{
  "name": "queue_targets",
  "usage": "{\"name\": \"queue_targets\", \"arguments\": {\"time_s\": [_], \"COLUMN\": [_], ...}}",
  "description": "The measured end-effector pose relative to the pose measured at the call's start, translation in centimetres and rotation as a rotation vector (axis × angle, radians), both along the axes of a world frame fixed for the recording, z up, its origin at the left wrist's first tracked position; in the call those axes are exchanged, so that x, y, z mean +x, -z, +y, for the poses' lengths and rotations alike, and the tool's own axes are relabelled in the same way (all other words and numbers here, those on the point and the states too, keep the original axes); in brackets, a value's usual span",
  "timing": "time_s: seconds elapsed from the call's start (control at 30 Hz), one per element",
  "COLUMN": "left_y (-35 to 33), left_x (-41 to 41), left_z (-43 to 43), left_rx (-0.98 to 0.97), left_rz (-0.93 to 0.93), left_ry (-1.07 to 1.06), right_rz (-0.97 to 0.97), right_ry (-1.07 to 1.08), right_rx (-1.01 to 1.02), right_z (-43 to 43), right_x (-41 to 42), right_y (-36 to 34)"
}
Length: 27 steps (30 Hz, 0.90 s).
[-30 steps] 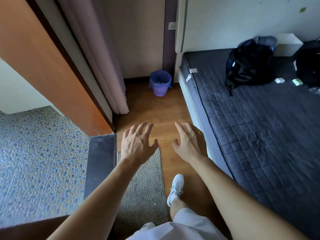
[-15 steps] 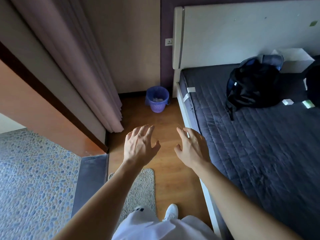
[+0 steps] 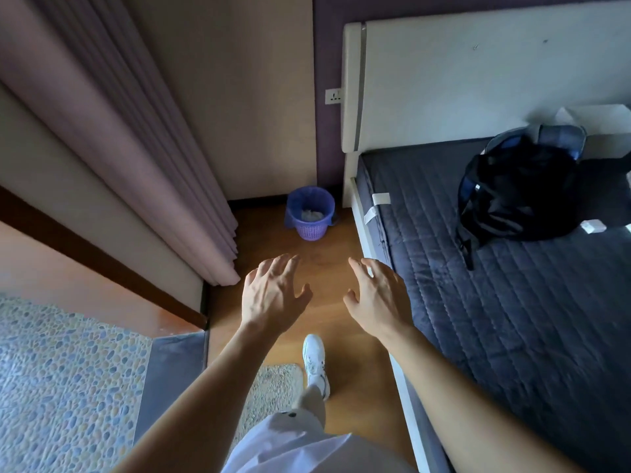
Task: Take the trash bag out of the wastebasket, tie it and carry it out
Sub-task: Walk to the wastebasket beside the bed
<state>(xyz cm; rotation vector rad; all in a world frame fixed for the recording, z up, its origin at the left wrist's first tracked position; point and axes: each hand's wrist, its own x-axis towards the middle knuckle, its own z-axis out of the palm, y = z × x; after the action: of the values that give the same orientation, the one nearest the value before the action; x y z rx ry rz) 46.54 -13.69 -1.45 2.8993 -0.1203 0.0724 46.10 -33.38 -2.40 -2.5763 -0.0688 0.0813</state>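
A small purple mesh wastebasket (image 3: pixel 312 232) stands on the wooden floor in the far corner, between the curtain and the bed's headboard. A blue trash bag (image 3: pixel 309 201) lines it, its edge folded over the rim, with crumpled white paper inside. My left hand (image 3: pixel 271 295) and my right hand (image 3: pixel 379 297) are stretched out in front of me, palms down, fingers spread, holding nothing. Both hands are well short of the basket, over the floor.
A bed with a dark quilted cover (image 3: pixel 495 302) runs along the right, with a black backpack (image 3: pixel 515 192) on it. A long curtain (image 3: pixel 143 148) hangs on the left. A pebble-tiled floor (image 3: pixel 61 387) lies behind a doorway at lower left. A grey mat (image 3: pixel 273 384) and my white shoe (image 3: pixel 316 363) are below.
I have walked forward along the bed toward the corner; the wastebasket is nearer and larger. Both hands stay open and stretched ahead.
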Motion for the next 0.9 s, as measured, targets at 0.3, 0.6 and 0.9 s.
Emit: {"name": "queue_targets", "arguments": {"time_s": [0.3,0.6,0.9], "left_y": [0.1,0.4,2.2], "left_x": [15.4,26.8,35.4], "left_z": [2.1,4.9,5.9], "left_rx": [-0.067,-0.074,-0.111], "left_rz": [-0.001,0.043,0.097], "left_ry": [-0.034,-0.038,-0.128], "right_rz": [-0.052,-0.087,-0.021], "right_ry": [-0.005,-0.045,-0.101], "right_rx": [-0.095,-0.239,-0.308], "right_z": [1.7,2.9,3.4], "right_x": [15.5,27.7,37.2], "right_y": [1.2,1.0,2.6]}}
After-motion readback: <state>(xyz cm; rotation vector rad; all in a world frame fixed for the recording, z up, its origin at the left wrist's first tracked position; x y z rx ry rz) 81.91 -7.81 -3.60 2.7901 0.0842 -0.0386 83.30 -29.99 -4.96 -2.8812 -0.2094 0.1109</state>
